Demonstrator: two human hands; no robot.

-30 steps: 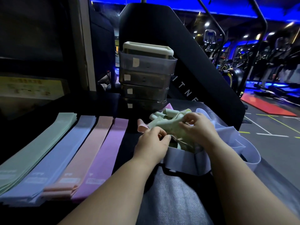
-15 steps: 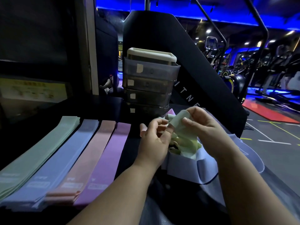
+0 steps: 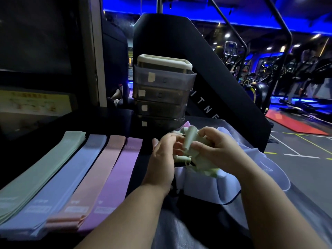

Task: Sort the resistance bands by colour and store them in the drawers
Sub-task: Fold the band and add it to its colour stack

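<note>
Fingers of my left hand (image 3: pixel 161 155) and right hand (image 3: pixel 213 150) pinch the curled pale green rubber resistance band (image 3: pixel 190 141) between them. I should flatten it fully, then lay it on the matching green band stack (image 3: pixel 45 169) at nine o'clock.

Smooth matt rubbery bands (image 3: pixel 59 177), translucent smoky plastic drawers (image 3: pixel 161 94) with paper labels (image 3: pixel 151 76), textured dark mat (image 3: pixel 172 230)

Head-worn wide-angle view, forward and down, close above left hand (image 3: pixel 161 155), right hand (image 3: pixel 215 150)
</note>
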